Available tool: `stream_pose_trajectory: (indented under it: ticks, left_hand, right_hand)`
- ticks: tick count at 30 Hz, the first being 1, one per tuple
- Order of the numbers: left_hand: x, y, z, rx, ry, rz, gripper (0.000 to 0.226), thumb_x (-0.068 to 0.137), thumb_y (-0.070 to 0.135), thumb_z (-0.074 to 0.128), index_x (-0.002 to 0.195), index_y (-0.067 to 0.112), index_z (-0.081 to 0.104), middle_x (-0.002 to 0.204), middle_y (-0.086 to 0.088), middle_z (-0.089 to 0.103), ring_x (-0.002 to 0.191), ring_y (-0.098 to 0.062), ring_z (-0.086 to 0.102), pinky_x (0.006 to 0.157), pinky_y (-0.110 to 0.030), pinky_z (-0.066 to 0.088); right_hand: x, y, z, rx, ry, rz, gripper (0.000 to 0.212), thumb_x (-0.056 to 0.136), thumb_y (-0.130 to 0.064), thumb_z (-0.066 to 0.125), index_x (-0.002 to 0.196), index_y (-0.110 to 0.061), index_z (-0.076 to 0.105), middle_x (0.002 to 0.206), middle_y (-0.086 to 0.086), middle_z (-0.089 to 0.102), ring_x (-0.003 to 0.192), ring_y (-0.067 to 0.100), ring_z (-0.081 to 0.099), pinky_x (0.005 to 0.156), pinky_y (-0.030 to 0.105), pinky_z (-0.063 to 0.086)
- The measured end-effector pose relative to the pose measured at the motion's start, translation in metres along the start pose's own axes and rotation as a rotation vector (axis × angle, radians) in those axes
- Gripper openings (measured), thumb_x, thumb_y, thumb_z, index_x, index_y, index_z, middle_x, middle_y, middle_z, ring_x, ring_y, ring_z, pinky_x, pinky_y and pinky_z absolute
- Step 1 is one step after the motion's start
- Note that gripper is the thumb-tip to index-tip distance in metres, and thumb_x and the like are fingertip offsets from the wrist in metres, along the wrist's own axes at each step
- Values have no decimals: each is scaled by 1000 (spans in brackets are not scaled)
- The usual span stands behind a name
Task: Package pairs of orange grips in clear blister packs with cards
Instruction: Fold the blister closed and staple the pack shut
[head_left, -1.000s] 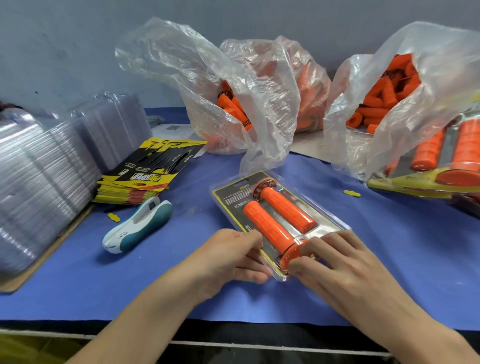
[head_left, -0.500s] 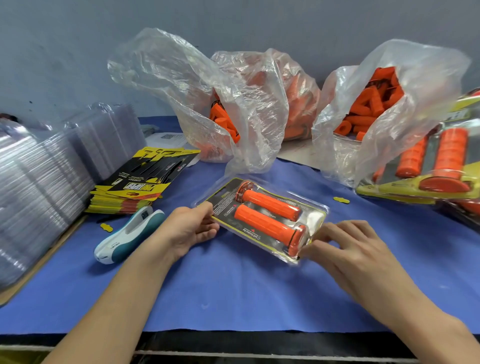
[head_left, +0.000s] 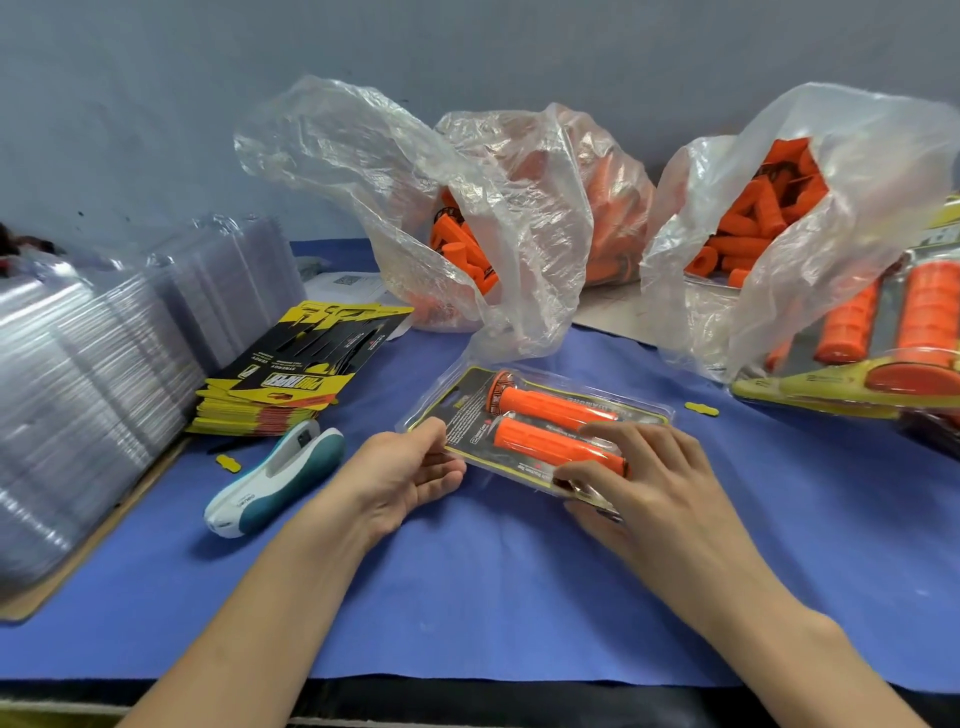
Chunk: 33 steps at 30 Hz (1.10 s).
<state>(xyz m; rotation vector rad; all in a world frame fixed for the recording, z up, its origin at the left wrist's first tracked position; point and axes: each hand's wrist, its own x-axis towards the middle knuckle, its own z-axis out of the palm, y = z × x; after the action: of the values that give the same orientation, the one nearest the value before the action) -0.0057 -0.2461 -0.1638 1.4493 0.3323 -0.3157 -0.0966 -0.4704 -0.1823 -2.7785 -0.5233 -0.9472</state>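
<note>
Since a moment earlier the right hand had slid onto the right end of the blister pack, clamping it; the left hand pinched its left edge, so the pack lay between them. It looked light, slick and bendy (thin plastic), best taken by the flat rims. A stapler lay just beyond the left hand.

Centre frame, a clear pack lies with its long side running left to right, slanting down to the right. Inside, 2 orange grips sit parallel, side by side, over a black-and-yellow card.
</note>
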Motion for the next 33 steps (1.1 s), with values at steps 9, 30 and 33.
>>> stream_pose_trajectory:
  ticks: [9,30,33]
  left_hand:
    - [-4,-2,-2,82,-19,16,24,94,14,54,73,5,61,57,-6,67,46,-10,62,44,-20,51]
    - [15,-7,-18,348,178,214,42,94,13,54,134,8,40,61,-7,66,31,-13,43,34,-19,33]
    - [4,-1,-25,695,278,381,32,96,24,49,127,14,48,71,-5,69,52,-23,62,49,-29,49]
  right_hand:
    - [11,-22,12,-51,63,3,15,91,-33,58,91,-29,72,110,-1,68,94,27,64,88,42,47]
    - [5,-26,13,-47,28,14,19,93,-33,55,92,-30,73,110,-2,66,94,24,63,89,41,49]
    - [5,-25,11,-46,32,20,18,93,-33,55,92,-29,73,109,-3,66,92,24,63,87,41,49]
